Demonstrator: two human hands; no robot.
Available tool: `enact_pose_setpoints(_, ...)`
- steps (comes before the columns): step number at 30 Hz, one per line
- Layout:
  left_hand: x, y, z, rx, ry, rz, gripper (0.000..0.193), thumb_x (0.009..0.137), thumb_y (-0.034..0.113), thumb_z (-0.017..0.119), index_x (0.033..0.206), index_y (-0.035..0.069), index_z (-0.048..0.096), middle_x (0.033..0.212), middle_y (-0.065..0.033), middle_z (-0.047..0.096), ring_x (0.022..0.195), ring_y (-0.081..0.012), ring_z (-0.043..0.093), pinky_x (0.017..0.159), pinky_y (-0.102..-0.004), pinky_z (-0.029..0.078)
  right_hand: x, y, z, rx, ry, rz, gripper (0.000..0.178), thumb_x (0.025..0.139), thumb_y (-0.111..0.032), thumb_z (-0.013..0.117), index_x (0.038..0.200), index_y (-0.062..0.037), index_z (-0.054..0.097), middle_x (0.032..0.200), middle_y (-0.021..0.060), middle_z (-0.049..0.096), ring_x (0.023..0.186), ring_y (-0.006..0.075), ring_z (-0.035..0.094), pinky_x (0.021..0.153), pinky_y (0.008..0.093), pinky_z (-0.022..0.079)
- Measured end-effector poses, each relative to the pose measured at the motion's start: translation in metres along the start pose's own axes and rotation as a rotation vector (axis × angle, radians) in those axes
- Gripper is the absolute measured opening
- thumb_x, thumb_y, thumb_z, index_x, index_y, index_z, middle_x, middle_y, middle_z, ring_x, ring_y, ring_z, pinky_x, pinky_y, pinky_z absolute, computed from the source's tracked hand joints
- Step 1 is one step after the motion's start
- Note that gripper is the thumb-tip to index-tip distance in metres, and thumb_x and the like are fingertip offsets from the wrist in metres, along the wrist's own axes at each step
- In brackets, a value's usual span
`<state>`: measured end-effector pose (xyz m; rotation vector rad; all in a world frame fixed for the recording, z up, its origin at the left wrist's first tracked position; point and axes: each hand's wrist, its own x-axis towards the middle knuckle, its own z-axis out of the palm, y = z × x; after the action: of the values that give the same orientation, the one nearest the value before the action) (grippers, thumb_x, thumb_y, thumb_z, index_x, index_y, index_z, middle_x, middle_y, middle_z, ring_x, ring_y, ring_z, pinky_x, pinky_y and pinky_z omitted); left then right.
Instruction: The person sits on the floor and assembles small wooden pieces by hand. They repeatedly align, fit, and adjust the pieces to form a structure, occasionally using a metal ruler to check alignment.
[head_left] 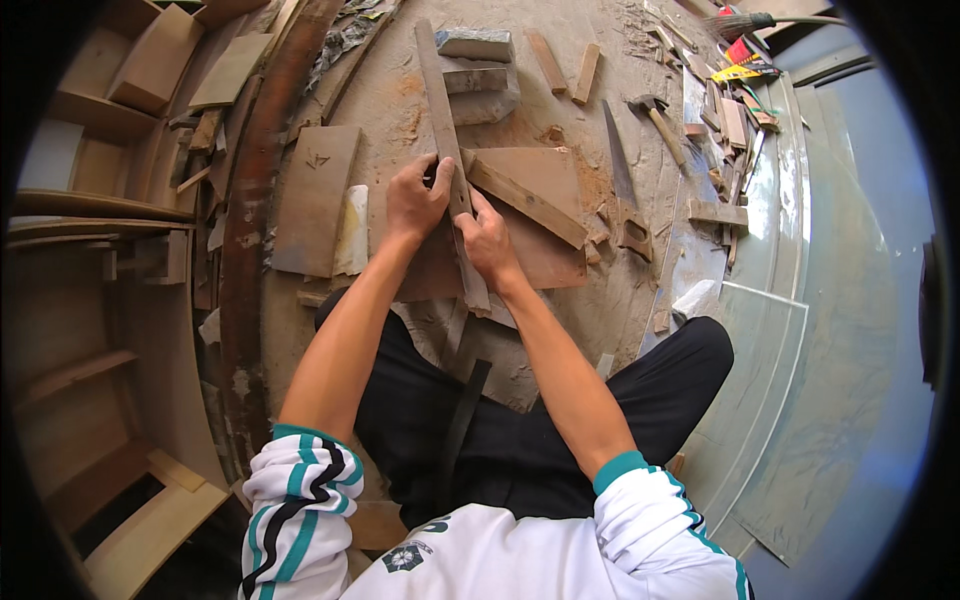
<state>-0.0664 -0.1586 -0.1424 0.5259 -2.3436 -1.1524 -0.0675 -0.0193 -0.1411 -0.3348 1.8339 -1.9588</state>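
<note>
Across the upper middle of the head view, a long wooden strip (434, 95) ran steeply from the top of the frame down to the centre, leaning slightly to the left at its far end. On its left edge, the left hand (416, 198) had its grip partly closed, a small gap showing between thumb and curled fingers, with the digits against the strip. Lower down, the right hand (487, 243) had its grip closed on the same strip, the thumb laid along the upper face; how far the fingers wrapped beneath could not be told.

Under the hands, a flat brown board (545, 260) lay on the dusty floor (400, 85), and a shorter wooden bar (530, 202) slanted across it, just right of the strip. At the upper centre, beside the strip's far part, sat a grey block (475, 45). Right of centre, a handsaw (618, 160) lay with its handle toward the lower edge, near a hammer (663, 132). At the upper right were wood scraps (735, 120) and a broom (738, 23); a glass pane (755, 400) lay at the lower right. Wooden cabinets (150, 330) filled the left side.
</note>
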Motion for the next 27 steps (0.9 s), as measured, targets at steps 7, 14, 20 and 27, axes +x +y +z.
enact_pose_setpoints(7, 0.001, -0.002, -0.001, -0.027, 0.003, -0.047, 0.035, 0.094, 0.032, 0.068, 0.103, -0.001, 0.074, 0.093, -0.0232, 0.074, 0.085, -0.0364, 0.074, 0.076, -0.0416, 0.057, -0.004, -0.012, -0.003, -0.03, -0.041, 0.181, 0.061, 0.09, -0.015, 0.05, 0.148, 0.0007, 0.049, 0.091, 0.0104, 0.069, 0.072, 0.0129, 0.061, 0.069, 0.0304, 0.052)
enact_pose_setpoints(14, 0.002, 0.002, -0.001, -0.035, -0.01, -0.153, 0.033, 0.094, 0.029, 0.068, 0.104, -0.002, 0.074, 0.093, -0.0214, 0.076, 0.085, -0.0307, 0.076, 0.078, -0.0385, 0.058, -0.002, -0.005, -0.001, 0.028, -0.022, 0.185, 0.063, 0.089, -0.017, 0.052, 0.15, 0.0008, 0.047, 0.079, 0.0089, 0.066, 0.063, 0.0124, 0.059, 0.061, 0.0317, 0.052)
enact_pose_setpoints(20, 0.002, 0.01, -0.001, -0.039, -0.016, -0.162, 0.031, 0.094, 0.028, 0.068, 0.102, -0.001, 0.074, 0.09, -0.0189, 0.076, 0.081, -0.0275, 0.076, 0.076, -0.037, 0.058, 0.0, 0.007, 0.002, -0.037, 0.059, 0.121, 0.067, 0.088, -0.02, 0.053, 0.151, 0.0026, 0.044, 0.102, 0.0239, 0.073, 0.081, 0.0242, 0.07, 0.08, 0.0366, 0.055)
enact_pose_setpoints(27, 0.002, 0.004, -0.001, -0.044, 0.011, -0.172, 0.03, 0.093, 0.028, 0.068, 0.096, -0.001, 0.073, 0.086, -0.0165, 0.076, 0.078, -0.024, 0.075, 0.074, -0.0358, 0.058, -0.003, -0.006, 0.002, -0.058, 0.01, 0.199, 0.071, 0.085, -0.024, 0.053, 0.151, 0.003, 0.044, 0.116, 0.0315, 0.069, 0.098, 0.0311, 0.071, 0.091, 0.0372, 0.053)
